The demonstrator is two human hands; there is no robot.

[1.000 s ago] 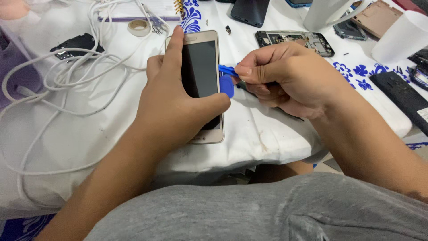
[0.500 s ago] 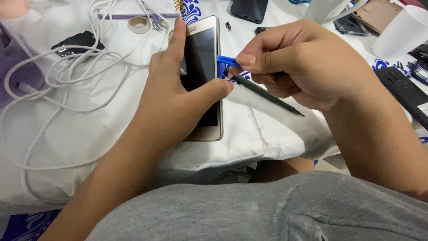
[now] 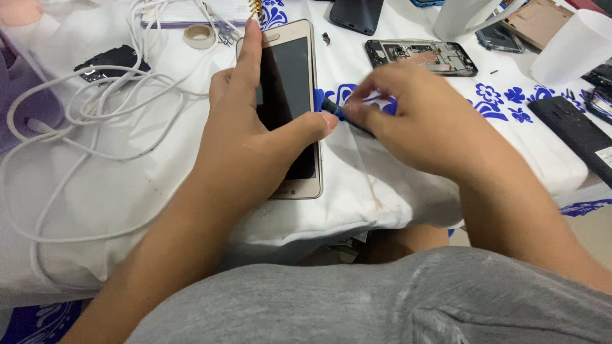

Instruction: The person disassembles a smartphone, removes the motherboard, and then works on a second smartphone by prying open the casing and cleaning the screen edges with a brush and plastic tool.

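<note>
White cloth [image 3: 127,191], gold phone [image 3: 290,95] under left-hand fingers [image 3: 245,70].

Since a second ago, the right hand [image 3: 414,118] has shifted. It first lay low beside the gold phone [image 3: 288,108], then rose with the dark, blue-tipped tool [image 3: 336,109] slanting away from the phone's right edge. Now it has dropped again and blurs with movement, its fingers [image 3: 366,105] bunched over the tool, whose tip sits just beside the phone's right edge. The left hand [image 3: 252,140] has slid its thumb further across the phone, so that it nearly meets the tool's tip.
</note>
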